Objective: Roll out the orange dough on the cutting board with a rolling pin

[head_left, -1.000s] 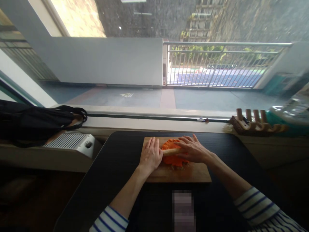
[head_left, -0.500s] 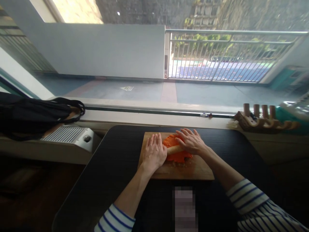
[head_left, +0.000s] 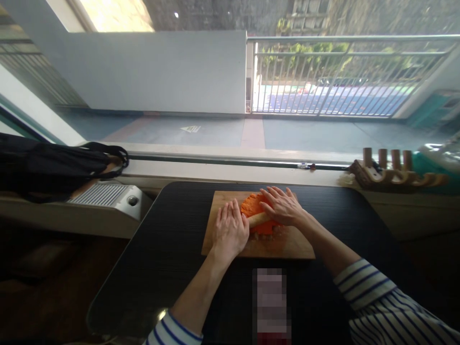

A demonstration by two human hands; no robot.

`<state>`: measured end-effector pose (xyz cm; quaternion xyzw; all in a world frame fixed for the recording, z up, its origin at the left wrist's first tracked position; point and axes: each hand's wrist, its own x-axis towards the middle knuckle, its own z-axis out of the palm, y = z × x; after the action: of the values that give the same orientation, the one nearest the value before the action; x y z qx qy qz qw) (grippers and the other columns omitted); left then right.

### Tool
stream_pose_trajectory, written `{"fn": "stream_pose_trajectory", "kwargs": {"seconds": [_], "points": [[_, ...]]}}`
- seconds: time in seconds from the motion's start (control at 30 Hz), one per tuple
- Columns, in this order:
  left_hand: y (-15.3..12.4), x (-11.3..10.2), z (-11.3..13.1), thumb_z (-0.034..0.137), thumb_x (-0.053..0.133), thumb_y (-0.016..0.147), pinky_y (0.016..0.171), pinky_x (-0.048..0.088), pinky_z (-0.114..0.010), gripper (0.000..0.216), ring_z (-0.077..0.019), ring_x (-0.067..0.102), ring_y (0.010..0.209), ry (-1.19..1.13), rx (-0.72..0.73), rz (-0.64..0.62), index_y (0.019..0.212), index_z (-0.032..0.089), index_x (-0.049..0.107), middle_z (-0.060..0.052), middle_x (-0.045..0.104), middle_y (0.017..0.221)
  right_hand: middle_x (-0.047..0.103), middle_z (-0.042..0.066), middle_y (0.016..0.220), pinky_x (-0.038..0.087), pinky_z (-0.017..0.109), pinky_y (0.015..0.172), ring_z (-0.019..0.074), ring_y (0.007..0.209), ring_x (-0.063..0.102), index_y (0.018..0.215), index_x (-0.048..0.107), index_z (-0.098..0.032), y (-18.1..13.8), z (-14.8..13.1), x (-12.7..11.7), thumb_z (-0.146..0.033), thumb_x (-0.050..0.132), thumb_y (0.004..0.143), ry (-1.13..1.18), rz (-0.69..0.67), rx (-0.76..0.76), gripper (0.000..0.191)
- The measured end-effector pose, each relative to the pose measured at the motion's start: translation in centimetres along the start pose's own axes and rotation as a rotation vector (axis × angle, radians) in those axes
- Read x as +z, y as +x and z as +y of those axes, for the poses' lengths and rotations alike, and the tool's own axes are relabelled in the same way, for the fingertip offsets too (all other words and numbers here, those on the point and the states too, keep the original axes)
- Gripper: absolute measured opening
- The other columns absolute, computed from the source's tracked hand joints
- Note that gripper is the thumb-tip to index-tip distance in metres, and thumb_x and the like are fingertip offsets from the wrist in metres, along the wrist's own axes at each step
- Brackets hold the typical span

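The left hand (head_left: 230, 230) at eight o'clock and right hand (head_left: 283, 207) at two lie flat, fingers out, on the rolling pin (head_left: 258, 220), likely to press evenly. Orange dough (head_left: 252, 204) sits under it, toward the board (head_left: 215, 242)'s twelve.

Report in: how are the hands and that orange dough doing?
Left hand, right hand: both on rolling pin. Orange dough: flattened on wooden board, under pin. Nothing seen blocking the pin.
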<state>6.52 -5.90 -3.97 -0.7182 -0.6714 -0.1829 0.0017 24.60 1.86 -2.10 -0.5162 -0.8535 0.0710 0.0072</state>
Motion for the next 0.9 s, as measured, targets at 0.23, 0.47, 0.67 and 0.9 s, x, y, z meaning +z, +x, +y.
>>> {"fn": "stream_pose_trajectory", "kwargs": {"seconds": [0.23,0.47,0.67,0.9], "points": [[-0.9,-0.2,0.9,0.030,0.033,0.090,0.109,0.026,-0.048,0.054,-0.0313,0.041,0.128,0.004,-0.029,0.001,0.136,0.002,0.038,-0.022,0.050,0.134,0.027,0.010,0.150,0.010,0.058,0.109,0.0281,0.138,0.022,0.147,0.018,-0.022,-0.1,-0.1,-0.1,-0.057,0.019,0.092,0.031,-0.012,0.043,0.066],[-1.7,-0.4,1.7,0.030,0.031,0.091,0.108,0.027,-0.048,0.055,-0.0337,0.038,0.130,0.023,-0.042,0.003,0.134,-0.003,0.038,-0.026,0.045,0.136,0.028,0.011,0.150,0.010,0.058,0.109,0.0271,0.137,0.023,0.147,0.019,-0.021,-0.5,0.1,0.2,-0.056,0.019,0.092,0.030,0.011,0.041,0.065],[-2.4,-0.4,2.3,0.030,0.030,0.091,0.108,0.025,-0.050,0.056,-0.0346,0.034,0.132,0.013,-0.041,-0.004,0.134,-0.006,0.037,-0.028,0.040,0.138,0.027,0.011,0.150,0.010,0.059,0.108,0.0274,0.138,0.022,0.147,0.020,-0.021,-0.9,0.1,0.2,-0.056,0.018,0.092,0.032,0.014,0.030,0.065],[-3.2,-0.4,2.8,0.030,0.030,0.091,0.108,0.028,-0.049,0.056,-0.0337,0.033,0.133,0.107,-0.018,0.022,0.135,-0.005,0.036,-0.027,0.039,0.139,0.025,0.010,0.151,0.012,0.057,0.108,0.0272,0.138,0.020,0.147,0.019,-0.020,-1.8,0.1,0.3,-0.054,0.019,0.093,0.017,0.038,0.036,0.064]]}}
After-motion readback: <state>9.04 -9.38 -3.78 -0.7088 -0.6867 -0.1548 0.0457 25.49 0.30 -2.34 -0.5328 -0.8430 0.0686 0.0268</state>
